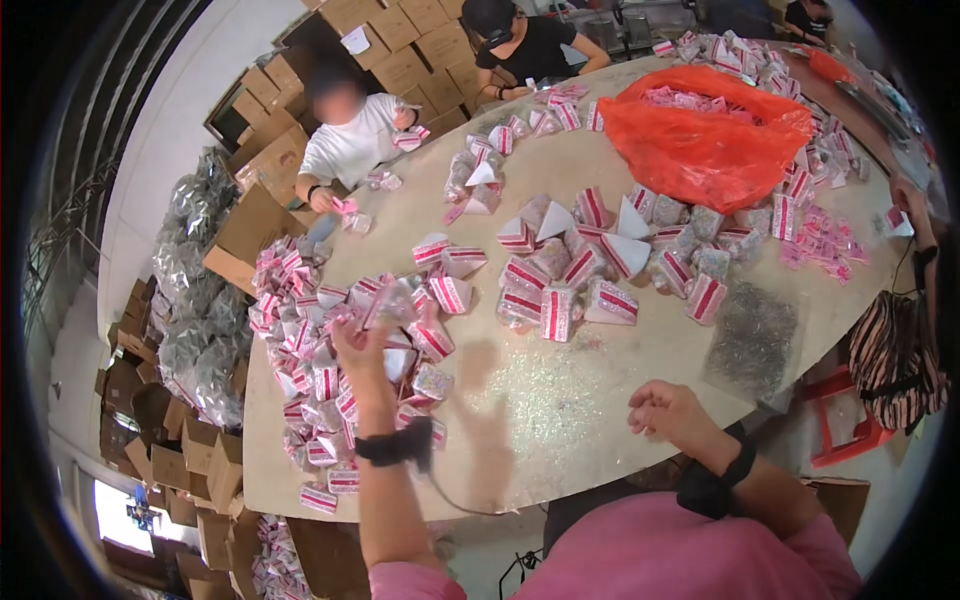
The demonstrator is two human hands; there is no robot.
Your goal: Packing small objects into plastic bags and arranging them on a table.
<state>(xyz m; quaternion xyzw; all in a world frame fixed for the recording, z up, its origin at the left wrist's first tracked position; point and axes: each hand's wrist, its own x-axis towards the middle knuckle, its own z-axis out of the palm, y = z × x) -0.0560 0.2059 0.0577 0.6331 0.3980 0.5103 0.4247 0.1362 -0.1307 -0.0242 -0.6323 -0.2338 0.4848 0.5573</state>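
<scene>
My left hand reaches over a large heap of small packets with pink-and-white labels. At its fingertips is a clear plastic packet, which the hand appears to grip; the contact is partly blurred. My right hand hovers above the near edge of the table, its fingers loosely curled and apart, with nothing seen in them. Between the hands, glittery bits are scattered on the pale tabletop. Beyond them stands a group of filled, wedge-shaped packets with pink-striped labels.
A red plastic bag holding pink pieces stands at the far right, near loose pink labels. A flat clear bag of dark contents lies by my right hand. Two people work across the table. Cartons and a red stool flank it.
</scene>
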